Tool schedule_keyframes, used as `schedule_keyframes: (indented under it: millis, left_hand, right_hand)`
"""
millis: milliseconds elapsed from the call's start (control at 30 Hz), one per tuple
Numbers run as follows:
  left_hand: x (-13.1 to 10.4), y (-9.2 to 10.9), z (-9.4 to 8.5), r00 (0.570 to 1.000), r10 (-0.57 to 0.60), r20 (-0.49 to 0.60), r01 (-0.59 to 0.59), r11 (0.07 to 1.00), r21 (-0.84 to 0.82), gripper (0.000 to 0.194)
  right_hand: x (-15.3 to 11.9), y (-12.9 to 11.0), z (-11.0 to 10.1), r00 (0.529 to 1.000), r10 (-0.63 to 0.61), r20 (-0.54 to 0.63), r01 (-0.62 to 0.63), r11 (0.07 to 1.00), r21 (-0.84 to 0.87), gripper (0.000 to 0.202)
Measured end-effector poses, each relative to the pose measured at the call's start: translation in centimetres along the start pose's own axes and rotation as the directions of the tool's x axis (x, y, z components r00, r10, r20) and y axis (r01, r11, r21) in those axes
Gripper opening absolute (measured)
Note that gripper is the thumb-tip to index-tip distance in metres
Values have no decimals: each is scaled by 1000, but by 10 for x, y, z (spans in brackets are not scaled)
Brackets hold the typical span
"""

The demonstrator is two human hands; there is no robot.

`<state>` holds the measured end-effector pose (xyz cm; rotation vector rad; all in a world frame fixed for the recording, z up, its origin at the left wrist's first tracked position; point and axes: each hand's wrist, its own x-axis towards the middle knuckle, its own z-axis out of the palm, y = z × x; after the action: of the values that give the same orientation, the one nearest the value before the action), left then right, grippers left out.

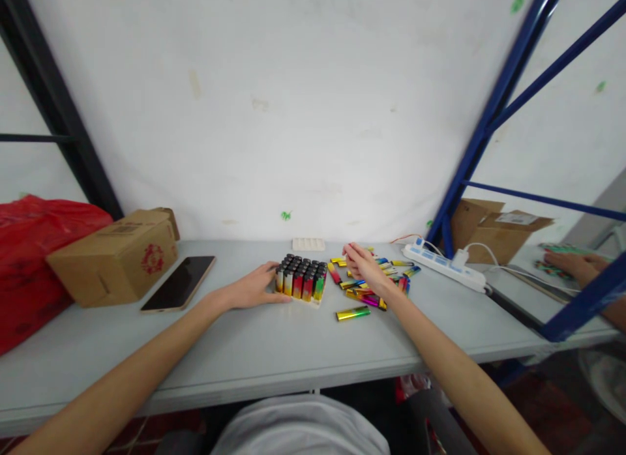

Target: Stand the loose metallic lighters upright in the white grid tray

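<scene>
A block of upright lighters (301, 276) with black tops and shiny coloured bodies stands in a pale tray (313, 302). My left hand (254, 287) steadies its left side, fingers behind and thumb along the front corner. To the right lies a loose heap of shiny metallic lighter sleeves (364, 292) in gold, red, blue and magenta. Above the heap's left part is my right hand (362, 264), its fingers drawn together; what is in them, if anything, I cannot make out. One gold-green sleeve (353, 313) lies apart, in front of the heap.
Behind the lighters, a small white slotted tray (308, 244) rests against the wall. At left are a phone (180, 284), a cardboard box (120, 256) and a red bag (39, 266). A power strip (445, 264) lies right, before a blue frame (469, 161); another person's hand (572, 264) is beyond.
</scene>
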<state>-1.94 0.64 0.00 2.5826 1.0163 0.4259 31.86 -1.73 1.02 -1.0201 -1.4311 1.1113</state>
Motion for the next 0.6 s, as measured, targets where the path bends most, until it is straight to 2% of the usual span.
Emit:
schedule_keyframes:
  millis: [133,233,433,600]
  left_hand:
    - [1,-3,3,999,-21,-30,20,999,-30,86]
    - [2,-3,4,997,0,-77,-6,997,-76,90]
    - [4,-4,6,994,-33,-103,22,994,-108,98]
    - [5,-6,6,996,0,-91,-8,996,-88,92]
  right_hand:
    - [0,5,10,980,-140,-142,91,948,-306,62]
    - [-2,5,16,958,-225,-176,126,886,-445,59]
    - [-7,1,22,941,-297,-161,171,829,-532,44]
    - [-13,-7,24,934,-355,-39,271,775,-570,48]
